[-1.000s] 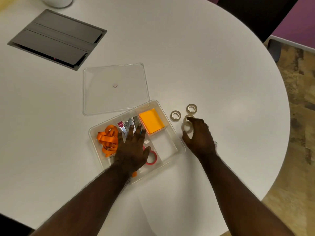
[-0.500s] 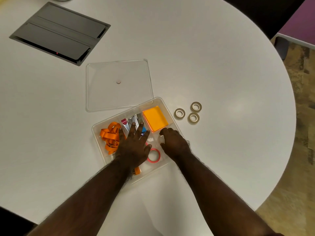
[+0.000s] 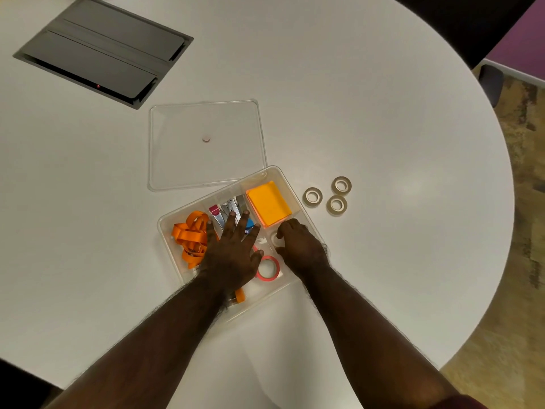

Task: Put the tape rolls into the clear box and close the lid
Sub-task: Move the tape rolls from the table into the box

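- Left hand point(image 3: 233, 252) lies flat, fingers spread, palm down across the middle of the clear box point(image 3: 306, 214); it grips nothing. Judged purpose: pinning the light box so it does not slide while the other hand works.
- Right hand point(image 3: 300, 249) is inside the box's right-hand compartment, fingers curled down around a pale tape roll point(image 3: 275, 238) that shows only partly at its fingertips. Whether the roll is gripped or already let go, I cannot tell. Likely the set-down of one roll.
- Three tan tape rolls remain on the table point(image 3: 383, 113) just beside the box's right wall, in a tight cluster: one nearest the box point(image 3: 312, 196), one farther back point(image 3: 341, 185), one closer to the person point(image 3: 336, 205). All lie flat, apart from the box.
- A pink tape roll point(image 3: 267, 268) already lies flat in the box, near the left thumb.
- Other contents: an orange ribbon point(image 3: 190, 239) bundled at the left, staplers point(image 3: 231, 206) in the centre slot, an orange sticky-note pad point(image 3: 268, 203) at the back right.
- Clear lid point(image 3: 206, 143) rests flat on the table behind the box, one edge touching or overlapping the box's rim.
- Obstructions: the left hand covers the box and must lift before the lid can go on. A grey cable hatch point(image 3: 103, 48) sits well apart, far left.
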A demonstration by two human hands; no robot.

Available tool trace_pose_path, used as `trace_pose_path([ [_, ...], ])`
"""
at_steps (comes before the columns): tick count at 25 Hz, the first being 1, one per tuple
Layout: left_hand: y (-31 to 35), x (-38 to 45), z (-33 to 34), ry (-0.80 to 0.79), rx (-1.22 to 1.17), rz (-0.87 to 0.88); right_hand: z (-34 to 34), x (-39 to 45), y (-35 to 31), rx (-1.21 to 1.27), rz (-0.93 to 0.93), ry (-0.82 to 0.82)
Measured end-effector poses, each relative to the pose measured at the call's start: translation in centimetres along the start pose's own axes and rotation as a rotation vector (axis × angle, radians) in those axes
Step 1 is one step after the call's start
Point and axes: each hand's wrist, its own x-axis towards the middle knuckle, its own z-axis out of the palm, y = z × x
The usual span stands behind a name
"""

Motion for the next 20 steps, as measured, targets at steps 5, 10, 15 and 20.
trace_pose_path([
  [5, 0.0, 0.0, 0.0, 0.001, -0.032, 0.001, -3.9, 0.5, 2.4, 0.089, 0.003, 0.494],
  [10, 0.2, 0.2, -0.2, -0.029, -0.032, -0.003, -6.7, 4.5, 7.4, -0.035, 0.244, 0.202],
  [15, 0.2, 0.0, 0.4, -0.004, -0.039, -0.006, -6.1, 7.0, 7.9, -0.213, 0.109, 0.048],
  [20, 0.0, 0.1, 0.7, 0.001, -0.061, -0.013, -5.0, 7.9, 7.1, -0.327, 0.108, 0.138],
])
